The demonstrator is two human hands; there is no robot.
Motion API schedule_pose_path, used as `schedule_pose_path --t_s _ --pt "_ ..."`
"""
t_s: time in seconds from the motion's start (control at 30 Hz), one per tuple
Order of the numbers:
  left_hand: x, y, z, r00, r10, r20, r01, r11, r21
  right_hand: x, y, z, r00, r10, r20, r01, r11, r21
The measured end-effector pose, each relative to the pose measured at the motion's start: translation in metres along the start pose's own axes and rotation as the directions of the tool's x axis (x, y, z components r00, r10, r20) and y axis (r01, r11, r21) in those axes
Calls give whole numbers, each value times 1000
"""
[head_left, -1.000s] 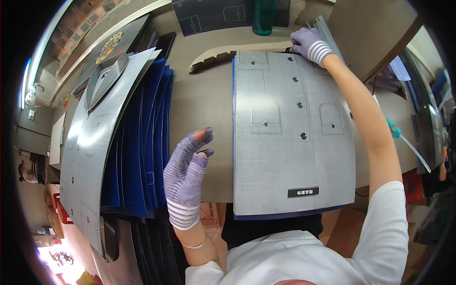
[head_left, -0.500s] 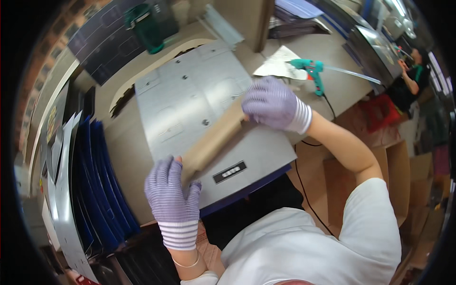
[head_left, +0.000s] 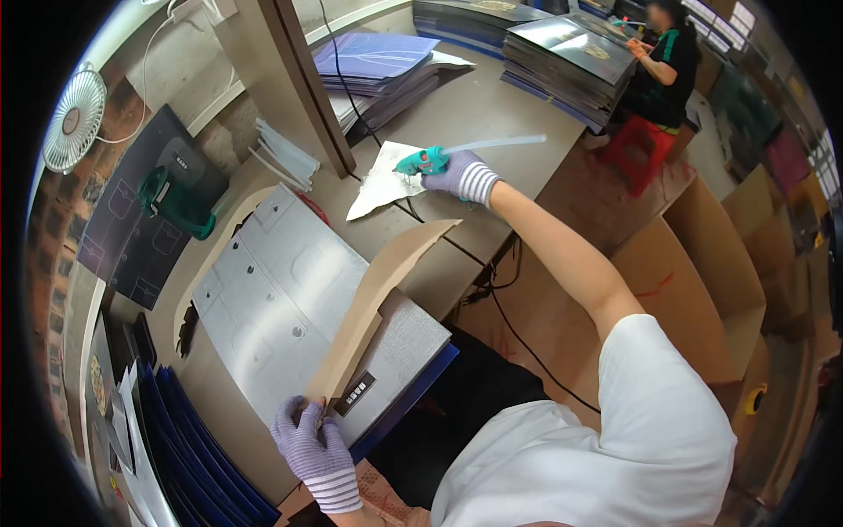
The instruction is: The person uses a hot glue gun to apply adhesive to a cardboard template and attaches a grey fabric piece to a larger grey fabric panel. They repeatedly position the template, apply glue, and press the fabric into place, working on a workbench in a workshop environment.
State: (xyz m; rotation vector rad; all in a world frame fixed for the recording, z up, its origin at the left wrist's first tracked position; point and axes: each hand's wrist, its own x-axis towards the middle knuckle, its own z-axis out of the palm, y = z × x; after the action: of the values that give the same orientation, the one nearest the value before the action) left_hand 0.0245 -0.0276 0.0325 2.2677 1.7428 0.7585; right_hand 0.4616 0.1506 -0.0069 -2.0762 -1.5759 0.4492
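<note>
My left hand (head_left: 314, 443), in a purple-striped knit glove, pinches the near end of a long brown cardboard strip (head_left: 362, 312). The strip slants across a silver metal panel (head_left: 272, 272) with black studs and a small dark label, its far end reaching past the panel's right edge. Out to the far right, my gloved right hand (head_left: 463, 176) is closed around a green hot glue gun (head_left: 423, 162). A long clear glue stick (head_left: 505, 141) sticks out of its back. White paper (head_left: 379, 186) lies under the gun's nozzle.
Stacked panels (head_left: 566, 66) stand on the bench's far right, where a seated person (head_left: 669, 70) works. Blue sheets (head_left: 180, 448) stand upright on the left. A green container (head_left: 176, 206), a fan (head_left: 75, 120) and a post (head_left: 277, 79) are behind. A black cable (head_left: 536, 351) hangs by the bench.
My right hand has let go of the cardboard strip and moved away to grasp the glue gun. My left hand still holds the strip's near end. The view has turned to the right.
</note>
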Motion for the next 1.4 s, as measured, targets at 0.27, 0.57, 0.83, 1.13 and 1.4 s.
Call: schedule_pose_path --t_s 0.27,0.57,0.83,1.13,1.4 --pt "-10 -24 3 995 10 -99 -17 997 -71 -99 -84 -42 918 -288 -272 395 715 577" --pt "-9 -20 4 994 -5 -112 -2 998 -62 -222 -138 38 781 -624 -26 614 761 210" --pt "-7 -21 11 996 -23 -85 17 997 -78 -229 -161 60 732 -681 21 677 731 87" --pt "-4 -21 9 998 -19 -60 14 996 -86 -228 -130 41 877 -471 -91 479 849 222" --pt "-4 -23 12 993 -30 -110 15 991 -136 -231 -149 49 735 -677 -26 677 736 -18"
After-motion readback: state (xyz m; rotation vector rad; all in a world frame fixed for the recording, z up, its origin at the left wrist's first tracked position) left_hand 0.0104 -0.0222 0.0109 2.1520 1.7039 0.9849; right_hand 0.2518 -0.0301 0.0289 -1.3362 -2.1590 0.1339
